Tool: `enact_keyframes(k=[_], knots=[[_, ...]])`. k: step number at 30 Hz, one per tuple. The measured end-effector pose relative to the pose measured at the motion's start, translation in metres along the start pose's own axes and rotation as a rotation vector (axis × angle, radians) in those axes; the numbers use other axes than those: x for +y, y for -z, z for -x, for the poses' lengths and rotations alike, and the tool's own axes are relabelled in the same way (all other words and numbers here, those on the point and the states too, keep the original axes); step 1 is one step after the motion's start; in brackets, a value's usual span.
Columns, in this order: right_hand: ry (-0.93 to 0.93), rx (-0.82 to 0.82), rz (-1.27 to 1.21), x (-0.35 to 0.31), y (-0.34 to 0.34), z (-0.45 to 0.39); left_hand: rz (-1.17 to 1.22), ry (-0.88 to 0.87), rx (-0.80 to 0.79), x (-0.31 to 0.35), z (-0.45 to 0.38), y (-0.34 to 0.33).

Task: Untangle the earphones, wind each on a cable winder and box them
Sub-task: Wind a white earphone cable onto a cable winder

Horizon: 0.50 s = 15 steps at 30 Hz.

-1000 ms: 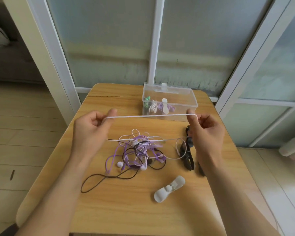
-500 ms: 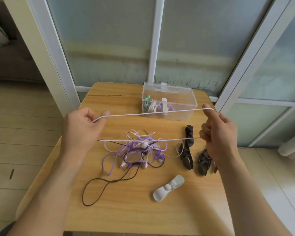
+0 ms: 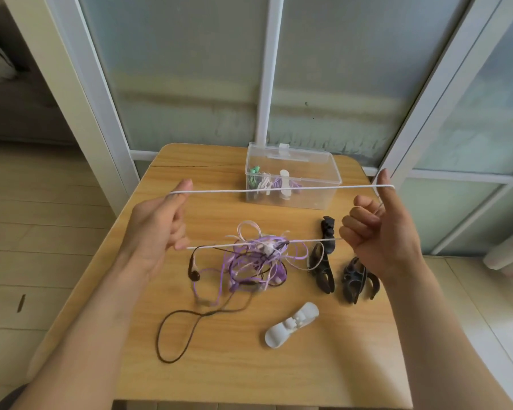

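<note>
Soft, even daylight enters through the frosted glass panels [image 3: 190, 69] behind the wooden table [image 3: 249, 374], leaving only faint shadows beneath the cables. No glare is evident. Wide-angle distortion bows the window frames [image 3: 444, 84] toward the edges. The tangled cables [image 3: 255, 261] appear slightly blurred.

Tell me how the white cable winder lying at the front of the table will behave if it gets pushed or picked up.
The white cable winder looks small and moulded, so it is probably light and stiff rather than floppy. It lies flat and elongated on the wooden table, so a push would likely slide or spin it, not roll it. Its smooth surface may be a little slippery to pinch.
</note>
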State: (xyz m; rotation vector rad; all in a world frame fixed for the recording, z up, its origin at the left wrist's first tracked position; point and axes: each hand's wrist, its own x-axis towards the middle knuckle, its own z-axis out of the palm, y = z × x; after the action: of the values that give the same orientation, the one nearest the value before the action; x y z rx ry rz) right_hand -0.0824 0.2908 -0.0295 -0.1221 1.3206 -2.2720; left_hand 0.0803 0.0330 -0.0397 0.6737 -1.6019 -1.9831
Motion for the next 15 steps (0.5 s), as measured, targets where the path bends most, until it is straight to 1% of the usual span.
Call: enact_keyframes(k=[2, 5, 7, 8, 9, 10, 13, 14, 15], knots=[[0.074, 0.098, 0.078, 0.001, 0.000, -0.002, -0.003, -0.005, 0.088, -0.001, -0.003, 0.001], [0.165, 0.205, 0.142, 0.002, -0.004, -0.003, -0.148, -0.086, 0.192, -0.004, -0.006, 0.003], [0.239, 0.269, 0.214, 0.004, -0.007, -0.001, -0.229, -0.143, 0.237, -0.001, -0.005, 0.004], [0.282, 0.281, 0.290, 0.005, -0.006, -0.001, -0.215, -0.142, 0.231, 0.001, -0.004, 0.005], [0.310, 0.294, 0.403, 0.006, -0.005, -0.001, -0.148, -0.119, 0.191, 0.003, -0.002, 0.005], [0.335, 0.286, 0.546, 0.007, -0.003, -0.003, -0.050, -0.075, 0.116, 0.006, 0.000, 0.005], [0.270, 0.204, 0.924, 0.016, -0.004, -0.004, 0.189, 0.081, -0.154, 0.013, 0.009, 0.003], [0.306, 0.214, 1.027, 0.020, -0.007, -0.001, 0.228, 0.105, -0.216, 0.015, 0.012, 0.002], [0.419, 0.249, 1.092, 0.026, -0.014, 0.004, 0.253, 0.114, -0.256, 0.015, 0.014, 0.000]])
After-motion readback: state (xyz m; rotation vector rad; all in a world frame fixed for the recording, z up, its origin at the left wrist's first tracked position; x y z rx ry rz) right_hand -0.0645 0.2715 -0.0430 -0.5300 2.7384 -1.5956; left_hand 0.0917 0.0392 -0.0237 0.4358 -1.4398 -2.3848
